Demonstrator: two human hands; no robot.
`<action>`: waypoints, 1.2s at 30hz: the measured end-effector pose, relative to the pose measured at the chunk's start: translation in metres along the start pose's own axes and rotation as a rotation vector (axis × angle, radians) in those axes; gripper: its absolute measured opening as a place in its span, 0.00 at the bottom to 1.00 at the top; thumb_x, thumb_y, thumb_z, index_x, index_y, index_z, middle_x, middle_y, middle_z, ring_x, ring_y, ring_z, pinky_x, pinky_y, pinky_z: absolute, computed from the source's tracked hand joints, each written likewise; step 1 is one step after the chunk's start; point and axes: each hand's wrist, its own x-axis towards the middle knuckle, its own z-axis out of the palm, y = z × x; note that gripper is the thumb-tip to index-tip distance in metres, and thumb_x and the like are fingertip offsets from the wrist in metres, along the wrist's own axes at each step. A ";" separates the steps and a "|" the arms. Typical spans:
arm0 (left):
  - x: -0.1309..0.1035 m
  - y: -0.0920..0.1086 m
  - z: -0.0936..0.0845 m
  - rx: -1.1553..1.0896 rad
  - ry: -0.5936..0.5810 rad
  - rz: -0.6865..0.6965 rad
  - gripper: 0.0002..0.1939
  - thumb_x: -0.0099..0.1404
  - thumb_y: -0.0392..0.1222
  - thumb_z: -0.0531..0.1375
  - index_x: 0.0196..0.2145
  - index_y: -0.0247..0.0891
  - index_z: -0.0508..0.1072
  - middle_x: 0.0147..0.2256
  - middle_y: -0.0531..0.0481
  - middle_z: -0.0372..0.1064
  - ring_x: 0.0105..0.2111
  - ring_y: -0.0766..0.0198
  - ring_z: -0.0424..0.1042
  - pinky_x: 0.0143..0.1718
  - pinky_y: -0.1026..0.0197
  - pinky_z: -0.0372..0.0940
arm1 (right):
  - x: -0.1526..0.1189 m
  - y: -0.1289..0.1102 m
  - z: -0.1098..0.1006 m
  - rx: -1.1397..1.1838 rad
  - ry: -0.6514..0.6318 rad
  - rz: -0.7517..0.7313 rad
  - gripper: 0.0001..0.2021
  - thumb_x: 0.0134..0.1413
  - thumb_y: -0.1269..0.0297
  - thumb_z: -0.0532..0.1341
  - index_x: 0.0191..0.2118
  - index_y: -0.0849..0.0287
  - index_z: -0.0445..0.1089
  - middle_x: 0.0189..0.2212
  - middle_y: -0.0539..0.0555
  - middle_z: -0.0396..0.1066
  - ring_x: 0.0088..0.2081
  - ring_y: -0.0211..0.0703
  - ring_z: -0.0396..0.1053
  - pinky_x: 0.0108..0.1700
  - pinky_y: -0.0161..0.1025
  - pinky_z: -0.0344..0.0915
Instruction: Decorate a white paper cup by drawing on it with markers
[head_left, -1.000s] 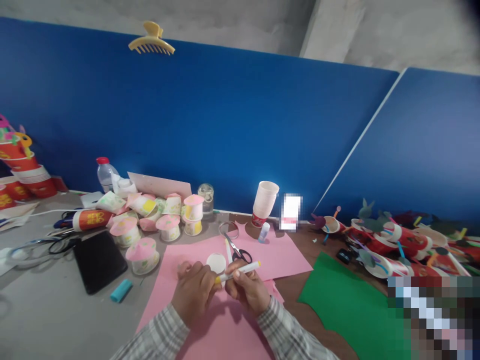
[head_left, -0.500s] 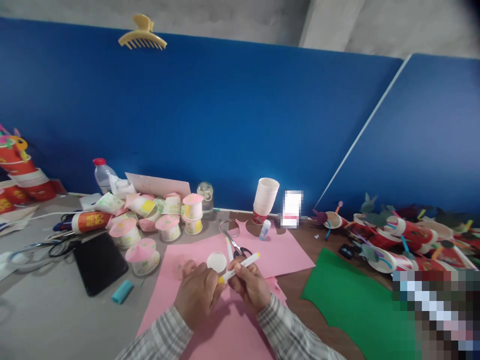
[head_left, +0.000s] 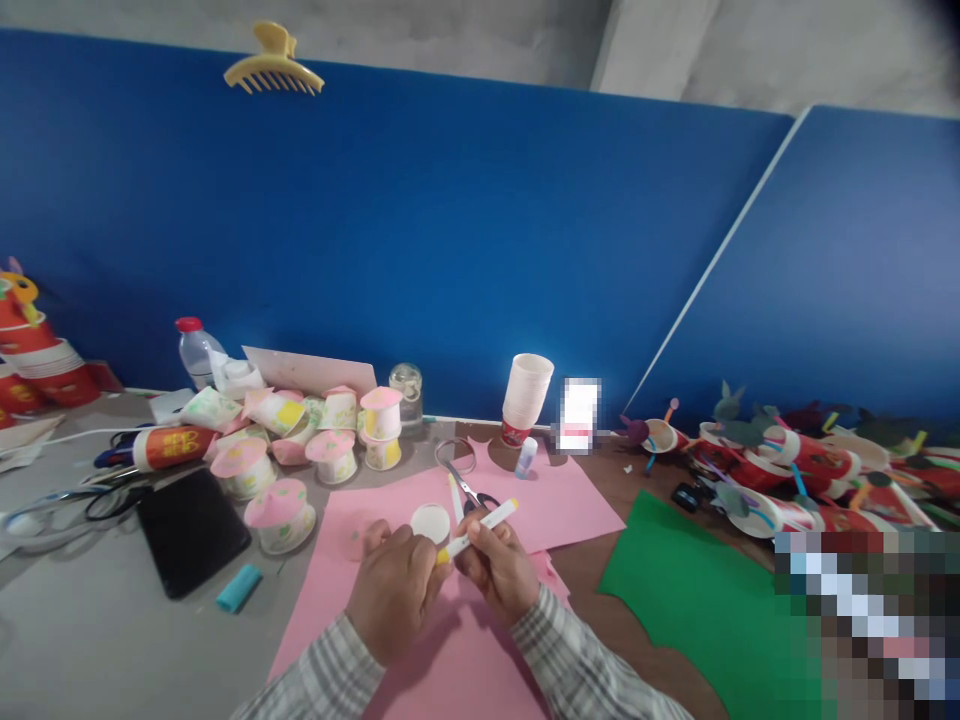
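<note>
My right hand grips a white marker with yellow ends, its tip pointing down-left toward my left hand. My left hand is curled over the pink paper sheet, fingers at the marker's yellow tip and next to a small white round lid. I cannot tell what the left fingers pinch. Scissors lie on the pink paper just beyond my hands.
Several pink-topped paper cups cluster at left, with a black tablet and a blue lighter. A stack of white cups stands by the blue partition. Green paper and red cup crafts fill the right.
Both hands stay together at the marker; the marker's far end has tilted up slightly. The view has shifted a little to the right.
</note>
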 end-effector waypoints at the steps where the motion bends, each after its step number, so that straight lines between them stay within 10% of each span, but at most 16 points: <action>1: 0.000 0.000 0.000 0.010 0.002 0.004 0.12 0.59 0.46 0.47 0.19 0.45 0.59 0.16 0.60 0.59 0.18 0.64 0.61 0.29 0.60 0.46 | 0.000 -0.001 0.001 0.004 0.001 -0.006 0.08 0.42 0.62 0.62 0.20 0.60 0.72 0.03 0.41 0.57 0.09 0.30 0.46 0.15 0.27 0.46; 14: 0.000 0.005 -0.006 -0.293 -0.153 -0.103 0.17 0.63 0.43 0.40 0.20 0.45 0.60 0.15 0.64 0.59 0.16 0.68 0.61 0.26 0.63 0.47 | -0.003 -0.006 0.007 0.030 -0.021 -0.012 0.06 0.39 0.63 0.64 0.21 0.61 0.72 0.05 0.40 0.56 0.09 0.27 0.45 0.14 0.26 0.41; 21: 0.003 -0.002 -0.006 -0.013 -0.048 0.028 0.12 0.60 0.46 0.46 0.21 0.44 0.60 0.17 0.60 0.60 0.20 0.65 0.61 0.28 0.61 0.44 | -0.003 -0.008 0.005 0.057 -0.009 -0.014 0.06 0.39 0.64 0.64 0.21 0.60 0.71 0.04 0.41 0.56 0.11 0.30 0.47 0.17 0.28 0.46; 36: 0.005 0.005 -0.012 -0.251 -0.020 -0.133 0.12 0.59 0.41 0.44 0.22 0.44 0.62 0.18 0.60 0.59 0.21 0.65 0.60 0.27 0.60 0.46 | -0.004 -0.014 0.009 0.092 -0.134 0.052 0.06 0.39 0.61 0.64 0.24 0.57 0.71 0.07 0.43 0.61 0.13 0.34 0.51 0.21 0.32 0.52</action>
